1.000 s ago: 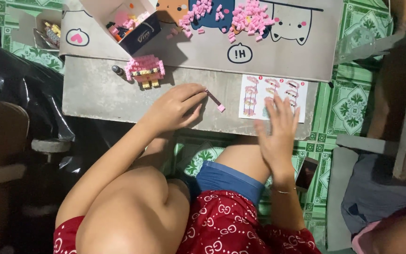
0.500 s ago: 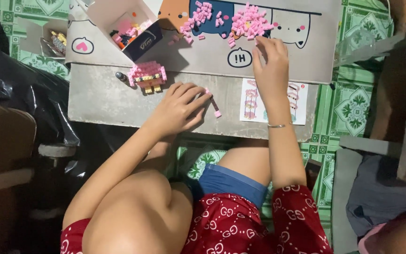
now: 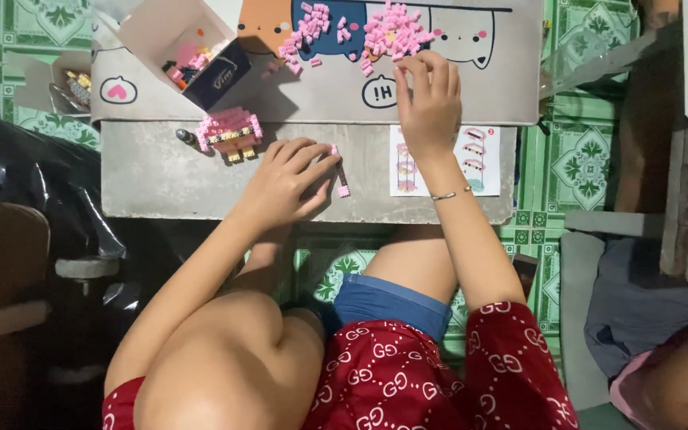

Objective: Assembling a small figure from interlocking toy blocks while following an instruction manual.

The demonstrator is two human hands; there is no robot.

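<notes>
Right hand (image 3: 430,107) is up at twelve o'clock, fingers spread and dipping into the pile of loose pink bricks (image 3: 396,32) on the cartoon-printed mat (image 3: 455,95); whether a brick is pinched between the fingertips, I cannot tell. Left hand (image 3: 287,181) sits near the middle of the grey bench (image 3: 161,179), fingers curled around a thin pink brick strip (image 3: 342,177) that pokes out at its three o'clock side. At ten o'clock of that hand stands the small pink-and-brown brick figure (image 3: 229,132), already a solid chunk, so a fair share of building looks done. Plenty remains, though: two heaps of pink pieces lie unsorted on the mat, and more coloured bricks wait in the open box (image 3: 193,52) at eleven o'clock. The instruction sheet (image 3: 479,155) lies flat under the right wrist, at three o'clock of the strip. My read: mid-build, the strip a sub-part not yet joined to the figure.
</notes>
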